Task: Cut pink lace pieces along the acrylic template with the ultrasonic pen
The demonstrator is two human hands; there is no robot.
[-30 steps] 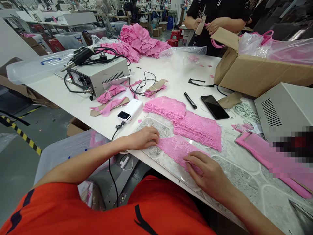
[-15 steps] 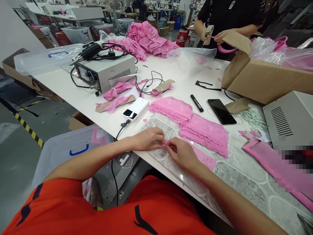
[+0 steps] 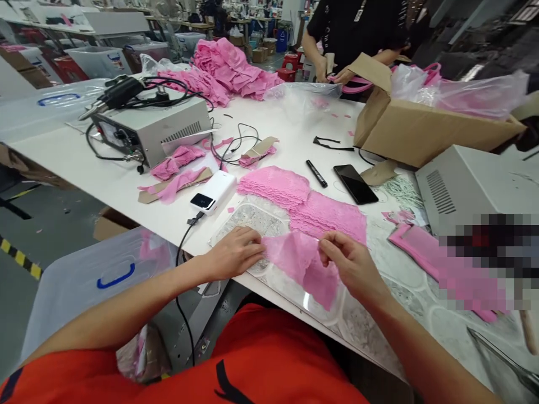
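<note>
A thin pink lace fabric piece (image 3: 301, 261) is stretched between my hands over a clear patterned mat (image 3: 252, 220). My left hand (image 3: 236, 252) rests at the mat's near left edge, fingers closed at the fabric's left corner. My right hand (image 3: 345, 259) pinches the upper right edge of the same piece, holding it slightly raised while its lower part hangs in folds. Just beyond lie two overlapping stacks of pink scallop-edged lace pieces, a left stack (image 3: 273, 184) and a right stack (image 3: 332, 216).
A white power bank (image 3: 214, 193), a black marker (image 3: 316, 173) and a phone (image 3: 356, 184) lie around the stacks. Grey machine boxes stand left (image 3: 155, 123) and right (image 3: 475, 185). A cardboard box (image 3: 425, 129) sits at the back right, near a co-worker's hands (image 3: 332, 73).
My right hand has moved right, away from my left hand, spreading the pink lace piece between them. The camera view has shifted to the right.
</note>
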